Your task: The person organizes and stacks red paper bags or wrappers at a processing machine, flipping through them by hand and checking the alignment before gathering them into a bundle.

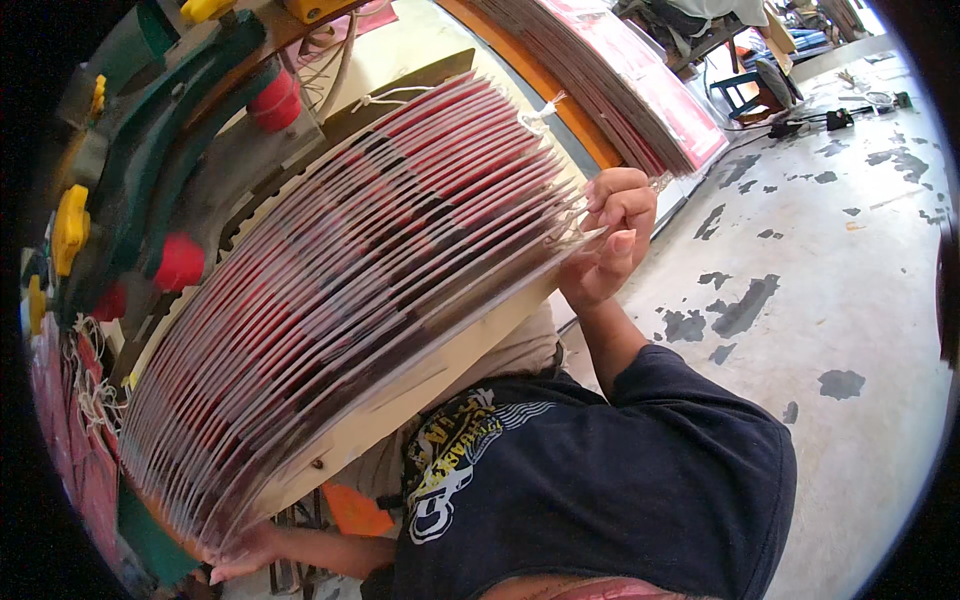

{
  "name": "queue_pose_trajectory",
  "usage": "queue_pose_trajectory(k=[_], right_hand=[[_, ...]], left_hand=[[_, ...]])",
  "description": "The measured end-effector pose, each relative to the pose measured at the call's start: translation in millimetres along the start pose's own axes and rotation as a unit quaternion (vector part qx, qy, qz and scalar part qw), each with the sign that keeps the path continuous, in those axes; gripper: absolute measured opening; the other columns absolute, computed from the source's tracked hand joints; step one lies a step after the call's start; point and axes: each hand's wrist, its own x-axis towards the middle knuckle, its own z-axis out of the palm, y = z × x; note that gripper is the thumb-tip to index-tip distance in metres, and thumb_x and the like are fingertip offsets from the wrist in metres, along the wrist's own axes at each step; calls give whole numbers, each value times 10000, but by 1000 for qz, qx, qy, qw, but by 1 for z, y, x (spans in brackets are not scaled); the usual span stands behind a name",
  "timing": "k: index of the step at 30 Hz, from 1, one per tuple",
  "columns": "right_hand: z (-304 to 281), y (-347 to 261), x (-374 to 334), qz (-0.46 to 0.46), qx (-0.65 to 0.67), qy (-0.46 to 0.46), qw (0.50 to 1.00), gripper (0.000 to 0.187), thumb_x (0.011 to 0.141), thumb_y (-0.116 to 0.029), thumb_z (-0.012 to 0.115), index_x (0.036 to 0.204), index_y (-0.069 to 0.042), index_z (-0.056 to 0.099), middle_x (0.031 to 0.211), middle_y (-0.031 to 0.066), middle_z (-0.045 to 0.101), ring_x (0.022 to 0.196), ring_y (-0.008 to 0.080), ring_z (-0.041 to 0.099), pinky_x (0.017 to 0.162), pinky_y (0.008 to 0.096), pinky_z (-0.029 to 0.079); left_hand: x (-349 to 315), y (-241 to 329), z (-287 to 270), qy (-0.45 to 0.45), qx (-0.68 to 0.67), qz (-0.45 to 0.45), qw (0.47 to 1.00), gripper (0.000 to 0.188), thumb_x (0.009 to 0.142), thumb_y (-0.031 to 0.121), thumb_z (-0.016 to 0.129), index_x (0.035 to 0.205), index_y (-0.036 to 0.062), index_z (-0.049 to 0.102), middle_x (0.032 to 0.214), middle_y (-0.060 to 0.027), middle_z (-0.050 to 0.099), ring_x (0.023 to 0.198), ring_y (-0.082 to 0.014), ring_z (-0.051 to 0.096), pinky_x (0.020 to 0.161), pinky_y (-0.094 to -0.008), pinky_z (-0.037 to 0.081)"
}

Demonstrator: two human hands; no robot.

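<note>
A thick stack of thin flat printed sheets (330, 270), red, pink and dark, lies fanned out in front of me with its edges spread. White cords show along its sides. My right hand (612, 235) is closed on the stack's right end, fingers curled over the edges and thumb against the nearest sheets. At the lower left corner my left hand (245, 555) grips the other end; the sheets hide part of its fingers. Beneath the stack is a cream-coloured tabletop (400, 410).
Left of the stack stands a dark green machine (150, 130) with yellow knobs (70, 230) and red rollers (180, 262). Another pile of pink printed sheets (640, 90) lies beyond an orange-brown edge. The grey floor (800, 260) has dark worn patches. Cables (840, 118) lie farther back.
</note>
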Motion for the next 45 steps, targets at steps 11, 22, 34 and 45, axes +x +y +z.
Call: queue_pose_trajectory(k=[11,22,34,45], right_hand=[[-6,-4,2,9,-43,-10,999,257,876,-316,489,859,-83,383,932,113,446,845,160,409,804,307,376],[-2,-8,7,6,-58,0,998,326,852,-360,490,951,-52,451,968,131,478,860,163,441,811,300,373],[-1,-6,6,21,-29,2,999,299,846,-345,498,875,-75,374,980,139,461,854,151,395,832,307,358],[-1,-6,4,16,-37,-3,999,288,871,-341,477,883,-68,386,995,155,470,878,165,410,866,327,349]], left_hand=[[15,-2,-13,-69,152,122,979,578,964,557,502,958,-14,597,941,-160,650,828,-273,662,727,-443,564],[19,-3,-13,-60,236,187,952,555,985,471,447,1082,-47,621,1065,-231,634,965,-335,657,827,-494,562],[37,-10,-51,-89,12,1,996,514,967,449,487,1129,-19,623,1225,-234,619,1146,-363,612,973,-545,512],[-2,0,17,-8,73,26,997,570,994,444,461,1230,-59,587,1280,-260,590,1185,-362,597,1019,-537,490]])
